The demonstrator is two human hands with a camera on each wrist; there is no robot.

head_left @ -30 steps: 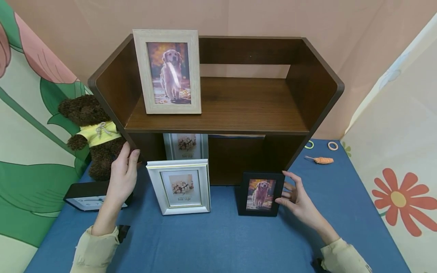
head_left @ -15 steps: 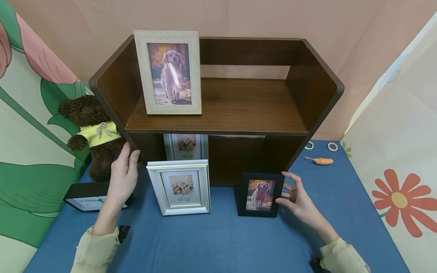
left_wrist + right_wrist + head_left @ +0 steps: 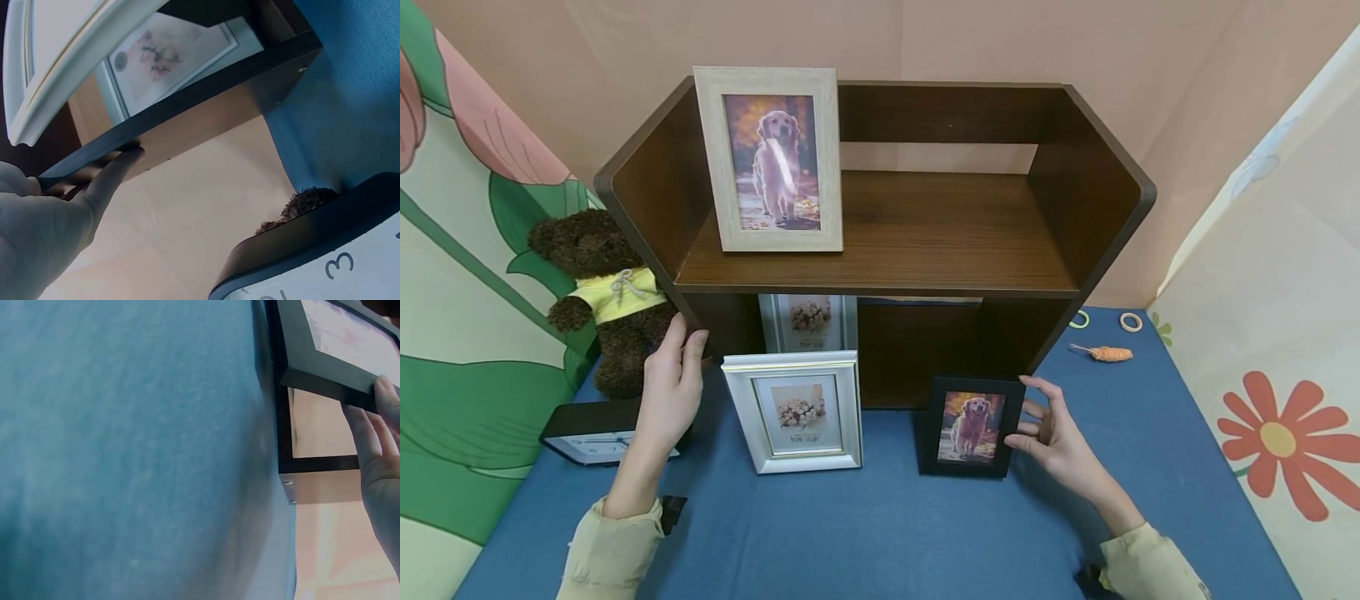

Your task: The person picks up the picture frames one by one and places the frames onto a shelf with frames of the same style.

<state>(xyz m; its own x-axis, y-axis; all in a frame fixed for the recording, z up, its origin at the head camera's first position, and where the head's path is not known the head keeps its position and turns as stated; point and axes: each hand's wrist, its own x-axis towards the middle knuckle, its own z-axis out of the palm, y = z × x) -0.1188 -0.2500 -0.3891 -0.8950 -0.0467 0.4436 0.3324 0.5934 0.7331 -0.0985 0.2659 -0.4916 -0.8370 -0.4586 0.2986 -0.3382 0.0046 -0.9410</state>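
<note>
With the thumb in front and fingers behind, my right hand pinches the right edge of a small black picture frame showing a dog. The frame stands leaning back on the blue table, before the shelf's lower right. In the right wrist view, thumb and fingers lie on opposite faces of the black frame. My left hand grips the lower left side panel of a dark brown two-tier shelf; the left wrist view shows fingers on both sides of that panel. A silver picture frame stands between the hands.
A cream dog-photo frame stands on the upper tier, another flower frame on the lower. Left of the shelf are a brown teddy bear and a black clock. Two rings and a toy carrot lie right.
The black frame's lower end has shifted slightly left in my right hand's pinch, and the right wrist has moved a little with it. My left hand stays on the shelf panel.
</note>
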